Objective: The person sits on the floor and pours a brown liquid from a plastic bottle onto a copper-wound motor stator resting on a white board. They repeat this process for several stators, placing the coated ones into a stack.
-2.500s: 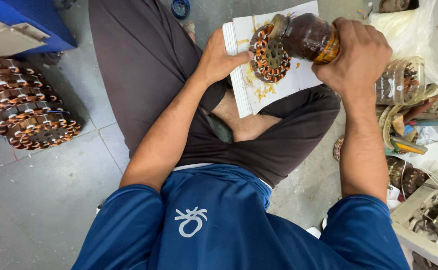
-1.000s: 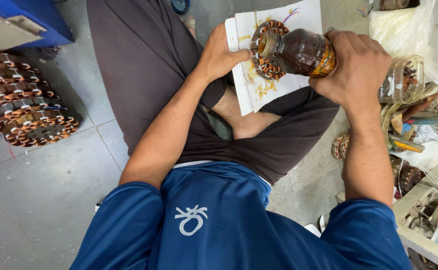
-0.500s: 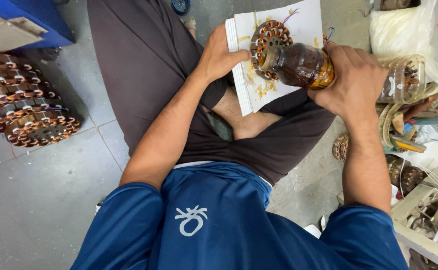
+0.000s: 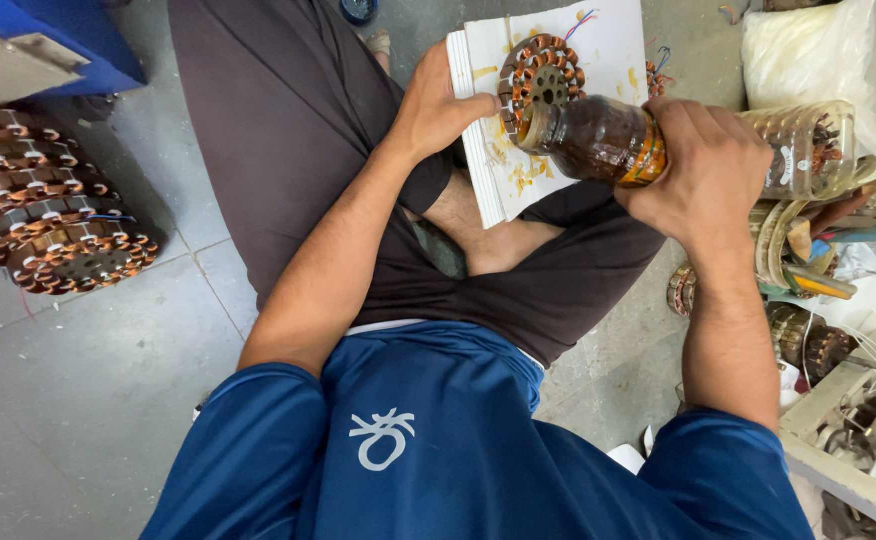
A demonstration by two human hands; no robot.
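A round wound stator with copper coils (image 4: 543,80) lies on a white board (image 4: 613,40) resting on my knee. My left hand (image 4: 438,105) grips the stator's left edge, thumb against it. My right hand (image 4: 708,170) is wrapped around a brown plastic bottle (image 4: 598,140) of dark liquid, tipped on its side with the mouth over the stator's lower rim. Yellowish stains mark the board around the stator.
A row of several similar wound stators (image 4: 53,230) lies on the grey tiled floor at the left, below a blue box (image 4: 48,45). On the right sit a clear plastic jar (image 4: 808,150), a white bag (image 4: 813,55), and a clutter of tools and wires (image 4: 848,300).
The bottle has swung down from level beside the stator to a tilt with its mouth over the stator's lower rim. My left hand stayed on the stator's edge.
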